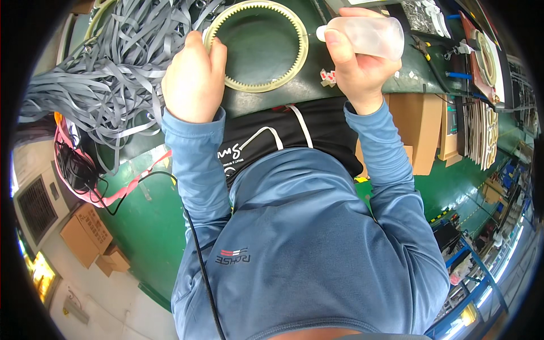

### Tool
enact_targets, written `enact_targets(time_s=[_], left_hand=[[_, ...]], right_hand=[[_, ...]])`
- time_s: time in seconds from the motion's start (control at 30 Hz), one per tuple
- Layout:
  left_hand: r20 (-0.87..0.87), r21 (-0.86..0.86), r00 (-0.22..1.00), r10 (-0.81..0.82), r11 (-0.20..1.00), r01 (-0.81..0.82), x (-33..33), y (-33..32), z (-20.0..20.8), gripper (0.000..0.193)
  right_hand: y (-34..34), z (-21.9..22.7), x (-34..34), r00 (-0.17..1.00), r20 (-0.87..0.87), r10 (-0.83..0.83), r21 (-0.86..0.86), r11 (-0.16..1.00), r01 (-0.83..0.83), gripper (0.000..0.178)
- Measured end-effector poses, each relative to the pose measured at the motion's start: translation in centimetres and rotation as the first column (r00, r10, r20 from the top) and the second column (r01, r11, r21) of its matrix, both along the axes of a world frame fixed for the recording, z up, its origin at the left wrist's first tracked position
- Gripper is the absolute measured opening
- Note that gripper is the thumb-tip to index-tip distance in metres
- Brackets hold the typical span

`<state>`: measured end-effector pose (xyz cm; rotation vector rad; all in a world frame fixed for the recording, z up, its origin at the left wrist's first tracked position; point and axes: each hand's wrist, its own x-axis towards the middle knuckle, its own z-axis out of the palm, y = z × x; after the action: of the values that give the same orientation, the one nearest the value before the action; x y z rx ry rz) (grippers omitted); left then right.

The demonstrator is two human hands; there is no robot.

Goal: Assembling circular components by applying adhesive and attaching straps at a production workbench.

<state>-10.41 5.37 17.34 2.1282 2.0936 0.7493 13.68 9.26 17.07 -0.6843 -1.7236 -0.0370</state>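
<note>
Around the work we see a big tangled heap of grey straps (113, 85) filling the upper left of the dark green table (419, 84), crowding close against our left hand (194, 82). On the other side lie pliers (422, 49) with yellow-and-black handles and a clear bag of small metal parts (418, 18), while some red-and-white scraps (327, 77) sit just below the bottle's tip. Black cloth (326, 122) covers our lap at the table's near edge, a cardboard box (416, 133) stands to its right, and a black cable (199, 255) runs down over our blue top (328, 238). The ring (258, 87) is on the table between our hands: pale yellowish, round, smooth outside and lined with small square teeth inside. Our two hands are apart; the left pinches the ring's left edge and hides part of it, and the right is wrapped around a translucent white bottle (371, 35), tipped sideways, its thin nozzle pointing at the ring's right edge. We cannot tell whether the nozzle touches it.
</note>
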Motion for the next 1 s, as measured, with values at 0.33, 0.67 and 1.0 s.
enact_targets(time_s=[0.33,0.67,1.0], left_hand=[[-0.014,-0.003,1.0,-0.011,1.0,0.011,-0.1,0.1,-0.1,0.027],[-0.004,-0.014,1.0,-0.003,1.0,0.002,0.0,0.1,0.1,0.027],[-0.001,-0.011,1.0,0.006,1.0,-0.006,0.1,0.1,0.1,0.027]], right_hand=[[-0.6,-0.2,-0.3,0.99,-0.13,0.05,-0.096,0.993,-0.063,0.007],[0.1,0.7,0.4,0.996,0.086,0.013,0.001,1.0,-0.014,0.011],[-0.4,-1.1,0.0,0.992,-0.106,0.064,-0.075,0.995,-0.072,0.007]])
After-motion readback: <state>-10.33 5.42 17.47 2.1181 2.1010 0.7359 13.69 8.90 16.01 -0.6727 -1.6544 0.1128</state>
